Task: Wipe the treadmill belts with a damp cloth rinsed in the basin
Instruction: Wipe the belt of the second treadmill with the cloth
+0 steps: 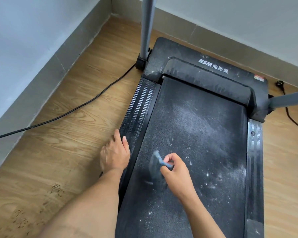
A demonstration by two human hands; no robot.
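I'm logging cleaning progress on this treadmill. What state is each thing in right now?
belt: dusty, with white specks and a pale patch, not yet wiped clean.
cloth: bunched, down on the belt, motion-blurred.
right hand: grips the cloth.
left hand: rests against the left side rail, fingers relaxed.
motor cover: dusty, streaked.
plug: lying loose on the floor, not in a socket.

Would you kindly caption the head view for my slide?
Right hand holds a blue cloth on the dusty belt; left hand rests on the side rail.
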